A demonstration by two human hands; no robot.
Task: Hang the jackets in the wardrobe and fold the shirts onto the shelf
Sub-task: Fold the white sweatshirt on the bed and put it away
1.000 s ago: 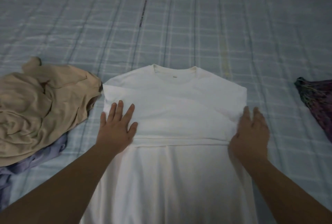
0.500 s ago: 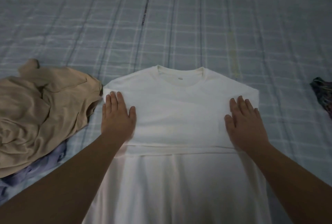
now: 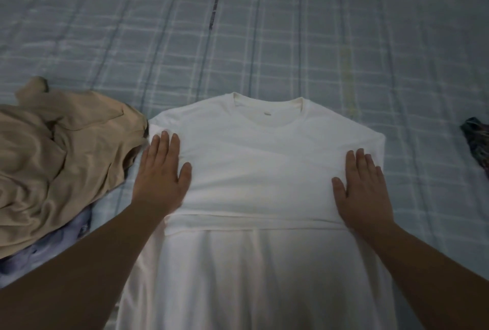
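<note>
Across the centre of the frame, a white shirt (image 3: 264,170) lies flat on the checked bedsheet (image 3: 291,38), collar toward the top, its sleeves folded in across the chest. Your left hand (image 3: 161,178) rests palm-down on the shirt's left edge, fingers straight and close together, thumb angled out. Your right hand (image 3: 362,189) presses flat on the right edge, fingers straight and slightly parted, thumb out toward the middle. At left, a crumpled beige garment (image 3: 58,149) sits just beside the shirt, lying over a lavender cloth (image 3: 53,247). At the right edge of the frame, a dark patterned cloth (image 3: 477,141) lies well apart.
</note>
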